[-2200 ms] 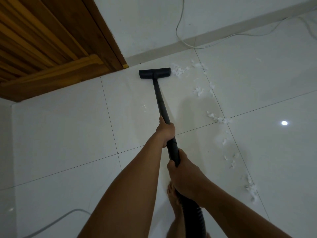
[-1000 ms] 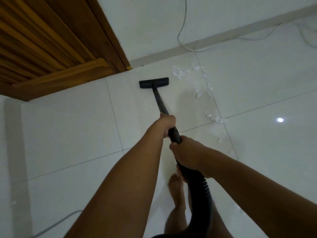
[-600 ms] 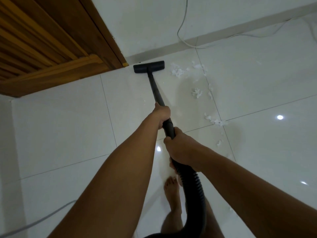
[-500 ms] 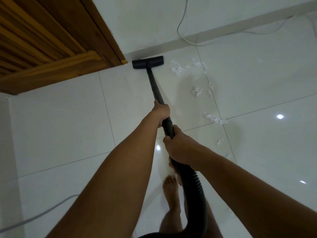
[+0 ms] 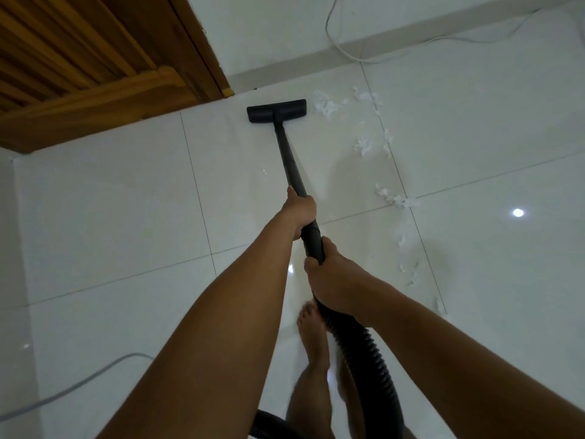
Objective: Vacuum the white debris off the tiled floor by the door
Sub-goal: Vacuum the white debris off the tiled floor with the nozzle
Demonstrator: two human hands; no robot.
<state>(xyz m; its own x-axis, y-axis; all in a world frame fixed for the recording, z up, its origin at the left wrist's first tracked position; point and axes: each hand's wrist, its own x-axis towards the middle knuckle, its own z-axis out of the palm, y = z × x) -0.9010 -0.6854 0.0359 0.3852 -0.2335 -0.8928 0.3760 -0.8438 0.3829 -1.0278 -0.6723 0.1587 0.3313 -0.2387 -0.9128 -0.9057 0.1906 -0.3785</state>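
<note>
A black vacuum wand [image 5: 289, 160] runs from my hands to its flat floor head [image 5: 276, 110], which sits on the white tiles just short of the skirting, near the wooden door's corner. My left hand [image 5: 300, 210] grips the wand partway up. Lower down, my right hand [image 5: 332, 280] grips the wand where the ribbed black hose [image 5: 367, 353] joins it. White debris [image 5: 324, 104] lies right of the floor head. More scraps [image 5: 364, 147] trail down a tile joint to a clump [image 5: 397, 199] and beyond.
The wooden door [image 5: 82, 58] and its frame fill the upper left. A white cable [image 5: 348, 52] runs along the skirting at the back. A grey cord [image 5: 72, 388] crosses the floor at lower left. My bare feet [image 5: 311, 340] stand under the hose.
The floor head went back, forward to the skirting by the door frame, then slightly back. Both hands kept their grip on the wand. The debris right of it is unchanged.
</note>
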